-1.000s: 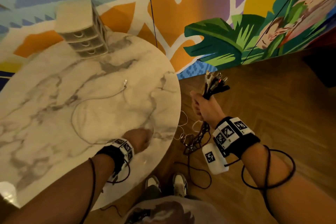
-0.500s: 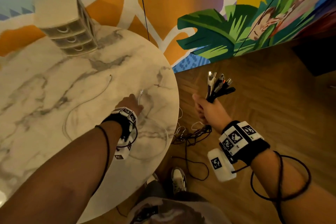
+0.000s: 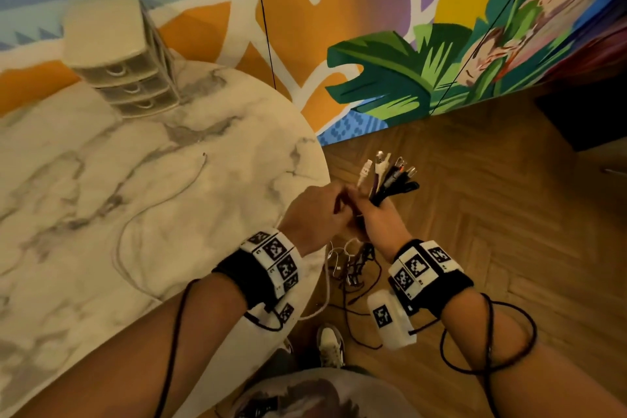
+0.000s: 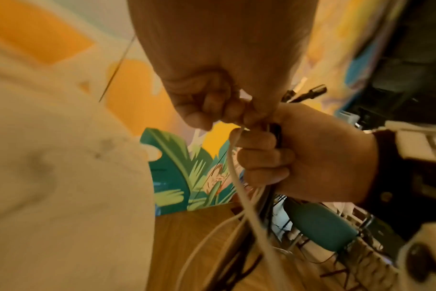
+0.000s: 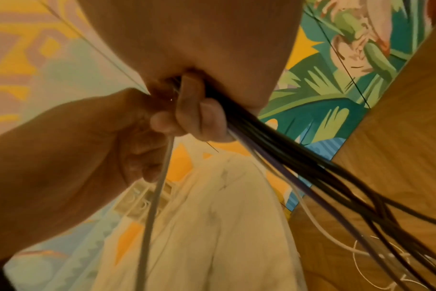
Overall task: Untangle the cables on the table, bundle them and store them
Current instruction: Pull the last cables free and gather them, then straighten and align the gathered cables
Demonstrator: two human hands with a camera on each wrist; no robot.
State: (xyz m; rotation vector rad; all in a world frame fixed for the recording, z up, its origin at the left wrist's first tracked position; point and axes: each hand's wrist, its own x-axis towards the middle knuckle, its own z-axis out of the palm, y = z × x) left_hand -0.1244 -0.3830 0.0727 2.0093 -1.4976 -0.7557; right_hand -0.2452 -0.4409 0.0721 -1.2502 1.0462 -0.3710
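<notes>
Just past the table's right edge, my right hand (image 3: 368, 215) grips a bundle of dark and white cables (image 3: 390, 180) with the plug ends fanned out above the fist. The strands hang down to a tangle on the floor (image 3: 353, 268). My left hand (image 3: 334, 205) touches the right hand and pinches a white cable (image 4: 236, 177) against the bundle. That white cable (image 3: 163, 200) trails back in a loop over the marble table (image 3: 84, 180), with its far end (image 3: 204, 154) lying loose. The right wrist view shows the dark strands (image 5: 286, 157) running out under my curled fingers (image 5: 194, 118).
A small beige drawer unit (image 3: 118, 54) stands at the back of the round table, against the painted wall. Wooden floor lies to the right. My shoes (image 3: 330, 346) are below the hanging tangle. A black cord is looped round my right forearm (image 3: 488, 343).
My left hand took the white cable's plug end on the table and carried it right to my right hand. The cable slid across the marble. The right hand stayed put.
</notes>
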